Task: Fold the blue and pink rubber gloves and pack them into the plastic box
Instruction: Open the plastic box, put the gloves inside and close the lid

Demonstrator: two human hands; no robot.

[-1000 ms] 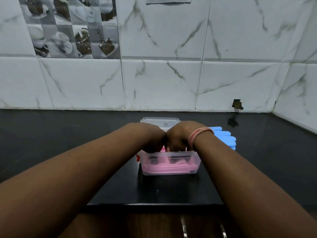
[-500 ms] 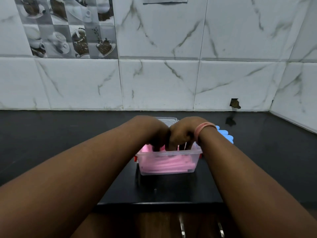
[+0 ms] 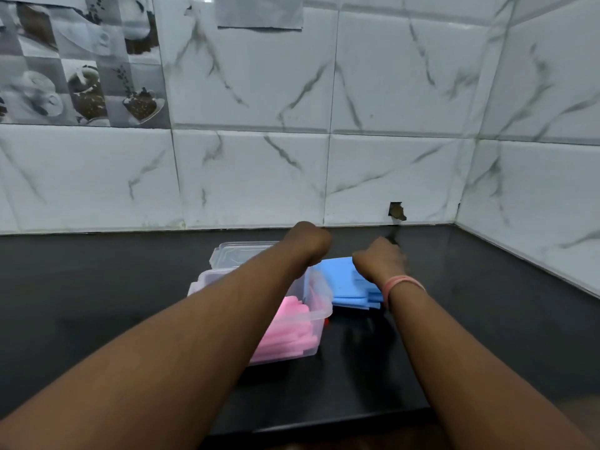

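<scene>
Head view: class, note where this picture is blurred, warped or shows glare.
Head view: right hand smeared by motion blur; wall tile lines bow from the wide lens; soft glare along the upper tile edges; box and blue gloves reasonably sharp.

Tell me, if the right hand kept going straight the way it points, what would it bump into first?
Probably the tiled wall. The right hand sits over the blue gloves and points away across the black counter; depth is hard to judge.
</scene>
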